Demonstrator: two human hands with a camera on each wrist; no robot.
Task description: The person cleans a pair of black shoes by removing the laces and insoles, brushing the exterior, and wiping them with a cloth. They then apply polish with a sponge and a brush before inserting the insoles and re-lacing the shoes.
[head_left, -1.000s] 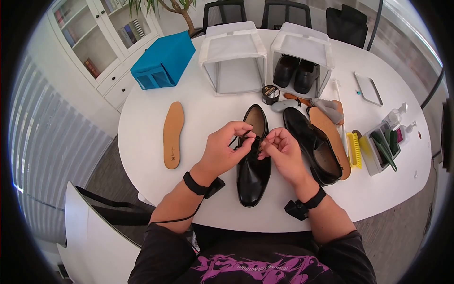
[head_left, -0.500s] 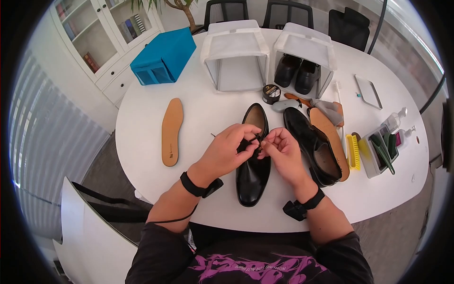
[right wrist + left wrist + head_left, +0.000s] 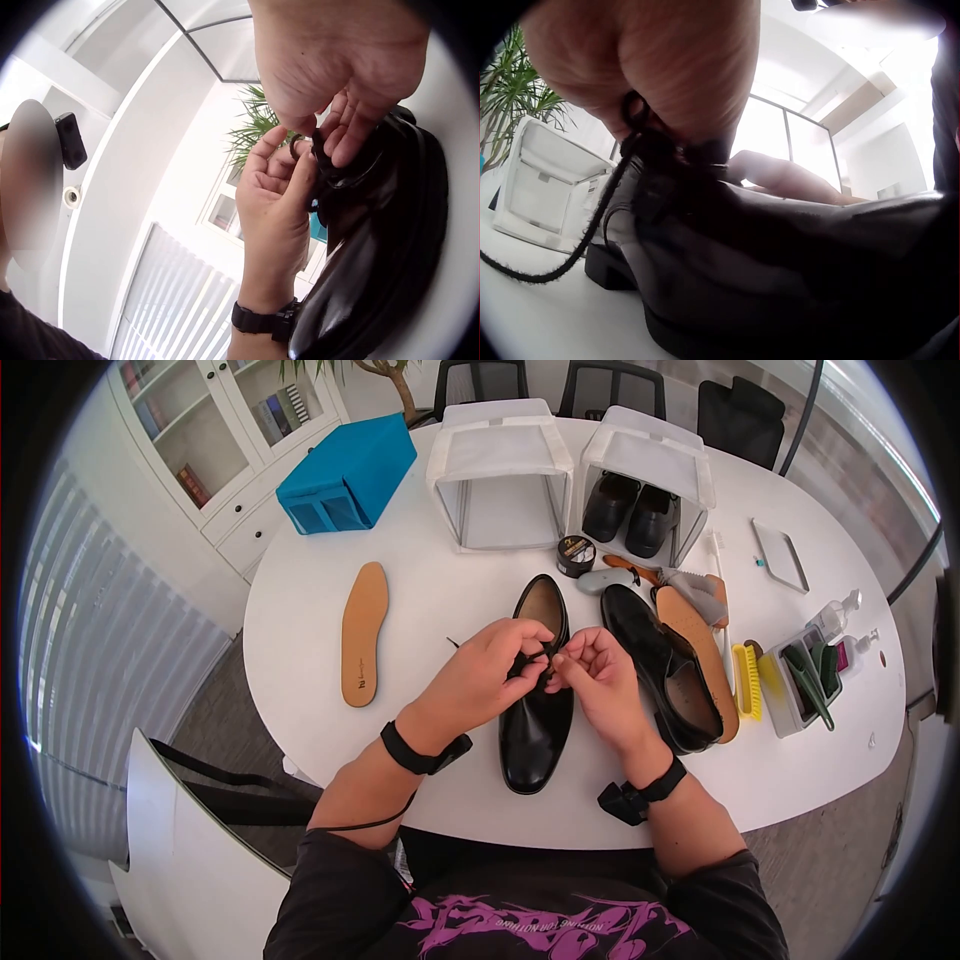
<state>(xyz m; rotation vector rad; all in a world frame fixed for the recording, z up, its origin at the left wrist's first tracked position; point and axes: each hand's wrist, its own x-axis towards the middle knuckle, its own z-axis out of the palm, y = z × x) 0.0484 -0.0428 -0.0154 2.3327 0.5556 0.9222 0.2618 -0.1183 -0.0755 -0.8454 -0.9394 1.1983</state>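
CHANGE: left hand (image 3: 490, 668) is sitting closer to the right hand (image 3: 606, 678) than a second ago, black lace (image 3: 579, 250) now trailing an end toward nine o'clock | GRIP: left pinching a lace loop, right apparently pinching lace too | PLACE: black shoe (image 3: 535, 745) lying beneath both, toe pointing to six o'clock | MEANING: lacing seemingly progressing

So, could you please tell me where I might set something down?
On the white table, bare room lies between the lone tan insole, teal fabric box and empty white box; also front right, between the yellow-bristled brush and the near edge. Right of the glossy black lace-up shoe is crowded: another black shoe, a second tan insole.
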